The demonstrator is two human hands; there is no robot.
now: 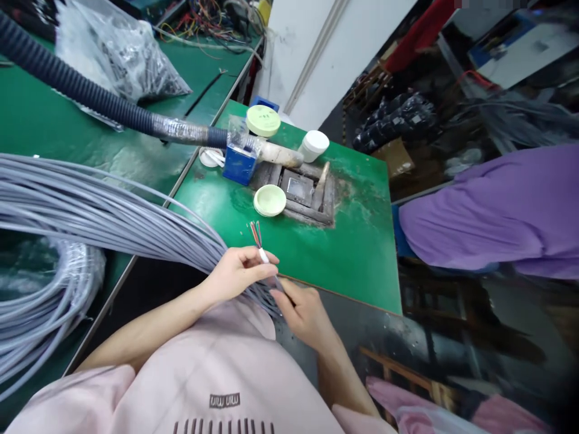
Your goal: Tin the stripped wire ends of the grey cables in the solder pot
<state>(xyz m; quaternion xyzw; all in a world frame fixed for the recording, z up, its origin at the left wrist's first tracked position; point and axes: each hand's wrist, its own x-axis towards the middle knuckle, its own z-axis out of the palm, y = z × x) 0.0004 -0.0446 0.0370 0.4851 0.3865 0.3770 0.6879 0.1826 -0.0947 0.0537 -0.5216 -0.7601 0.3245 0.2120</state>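
My left hand [244, 271] pinches a grey cable near its stripped end, where a white sleeve [263, 255] shows between thumb and fingers. Thin coloured wires [256, 234] fan out from that end, pointing away from me over the green bench. Just below and to the right, my right hand [301, 307] grips the same cable [277, 284] farther down its jacket. A thick bundle of grey cables [136, 223] comes in from the left and passes under my left hand toward my lap.
Beyond my hands stand a solder pot [299, 188], a pale green dish [270, 201], a lidded yellow-green tub [263, 120], a white jar [313, 144] and a blue box [239, 163] under a black corrugated hose [90, 90]. A person in purple [488, 211] is at the right.
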